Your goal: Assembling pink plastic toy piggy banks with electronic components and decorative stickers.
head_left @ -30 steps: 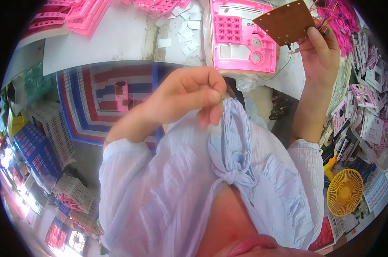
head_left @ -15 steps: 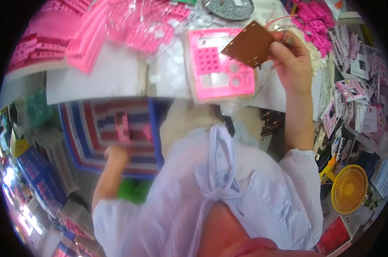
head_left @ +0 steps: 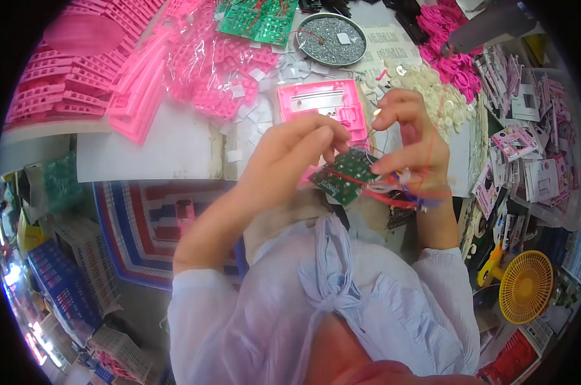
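Observation:
A green circuit board (head_left: 346,176) with red, white and blue wires (head_left: 393,191) hangs tilted in front of me, over the table's near edge. My right hand (head_left: 417,144) grips its right side, and a raised finger and thumb curl above it near thin wires. My left hand (head_left: 303,151) is at the board's upper left, fingers bent and pressed together; what they pinch, if anything, is hidden. Just behind lies an open pink plastic casing (head_left: 355,93) with a clear window strip, its lower part covered by my hands.
Stacked pink casings (head_left: 53,83) and bagged pink parts (head_left: 223,86) stand at the left. Behind are green circuit boards (head_left: 258,22), a round tray of small screws (head_left: 326,51) and pale round pieces (head_left: 425,90). A dark grey tool (head_left: 496,29) hangs upper right; a striped bin (head_left: 127,224) sits below left.
My left hand has come up from the striped bin to the board. My right hand has lowered the board, which now shows its green side instead of brown.

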Motion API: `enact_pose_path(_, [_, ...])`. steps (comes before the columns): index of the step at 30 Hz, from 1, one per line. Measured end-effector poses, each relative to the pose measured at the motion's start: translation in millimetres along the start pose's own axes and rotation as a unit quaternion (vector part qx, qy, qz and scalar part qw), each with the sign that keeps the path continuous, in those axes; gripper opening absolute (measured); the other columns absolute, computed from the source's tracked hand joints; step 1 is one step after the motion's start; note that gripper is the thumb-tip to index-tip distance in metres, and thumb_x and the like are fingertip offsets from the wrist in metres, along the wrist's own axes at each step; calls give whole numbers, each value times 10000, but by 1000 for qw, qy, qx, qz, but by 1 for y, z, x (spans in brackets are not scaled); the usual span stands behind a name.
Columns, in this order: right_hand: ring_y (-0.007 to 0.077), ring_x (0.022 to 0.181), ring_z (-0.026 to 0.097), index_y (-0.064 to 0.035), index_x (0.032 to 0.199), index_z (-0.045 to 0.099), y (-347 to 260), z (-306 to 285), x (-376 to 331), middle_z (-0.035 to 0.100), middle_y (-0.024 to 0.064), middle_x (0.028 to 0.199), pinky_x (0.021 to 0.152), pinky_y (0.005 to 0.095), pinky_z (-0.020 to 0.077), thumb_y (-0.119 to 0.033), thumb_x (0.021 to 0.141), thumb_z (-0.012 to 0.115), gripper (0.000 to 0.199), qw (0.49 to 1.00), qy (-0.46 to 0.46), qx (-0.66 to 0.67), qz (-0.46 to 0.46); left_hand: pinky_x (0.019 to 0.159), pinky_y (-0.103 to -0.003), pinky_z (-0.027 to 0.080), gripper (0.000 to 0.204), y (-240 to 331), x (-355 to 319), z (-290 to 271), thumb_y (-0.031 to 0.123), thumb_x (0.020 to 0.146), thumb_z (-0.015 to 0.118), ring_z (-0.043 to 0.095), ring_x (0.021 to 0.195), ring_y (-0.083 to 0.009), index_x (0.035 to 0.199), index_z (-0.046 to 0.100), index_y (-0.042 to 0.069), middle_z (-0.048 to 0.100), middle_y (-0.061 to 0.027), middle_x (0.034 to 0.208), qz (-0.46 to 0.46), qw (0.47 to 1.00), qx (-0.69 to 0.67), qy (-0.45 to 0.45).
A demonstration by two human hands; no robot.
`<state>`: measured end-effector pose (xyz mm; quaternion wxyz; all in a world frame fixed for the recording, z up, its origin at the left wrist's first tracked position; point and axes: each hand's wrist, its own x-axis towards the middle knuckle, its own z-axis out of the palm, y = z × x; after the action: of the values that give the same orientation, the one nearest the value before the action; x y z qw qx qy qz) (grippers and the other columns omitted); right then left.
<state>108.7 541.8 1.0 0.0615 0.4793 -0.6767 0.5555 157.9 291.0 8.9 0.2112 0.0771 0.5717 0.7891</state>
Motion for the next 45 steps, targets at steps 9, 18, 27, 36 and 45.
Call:
enact_pose_path(9, [309, 1044, 562, -97, 907, 758, 1, -5, -16, 695, 82, 1012, 942, 446, 454, -216, 725, 826, 228, 998, -35, 19, 51, 708, -299, 488, 59, 0, 5, 5, 2, 863, 695, 626, 802, -155, 919, 680, -2, 672, -75, 931, 159, 948, 231, -154])
enact_pose_path(18, [268, 842, 652, -35, 836, 684, 10, 5, -20, 698, 98, 888, 805, 372, 499, -85, 743, 850, 197, 945, -54, 285, 153, 551, -205, 400, 168, -11, -2, 0, 24, 968, 574, 519, 649, -36, 1135, 559, 30, 600, -3, 805, -140, 988, -32, -54])
enact_pose_path(27, [209, 925, 615, -24, 935, 633, -2, 24, -17, 645, 91, 992, 820, 338, 486, 17, 765, 796, 239, 877, 24, 373, 303, 459, -185, 314, 140, -23, -8, 0, 110, 1018, 570, 442, 515, -24, 1119, 595, 17, 634, -20, 748, -95, 994, -16, -44])
enact_pose_path(36, [179, 920, 579, -37, 905, 602, 14, 23, -24, 610, 83, 957, 832, 324, 467, 36, 778, 755, 211, 885, 59, 423, 184, 563, -265, 445, 167, -44, -26, -38, 128, 955, 624, 561, 666, -115, 1098, 597, 45, 666, -81, 967, -15, 956, -196, 219])
enact_pose_path(45, [118, 998, 605, -5, 1131, 641, 8, 38, 29, 633, 42, 1065, 870, 284, 513, -34, 853, 756, 302, 867, 51, 387, 311, 877, -367, 549, 442, -12, -35, 0, 145, 935, 689, 695, 1021, -253, 1321, 570, -33, 699, -158, 1174, -17, 983, 172, 59])
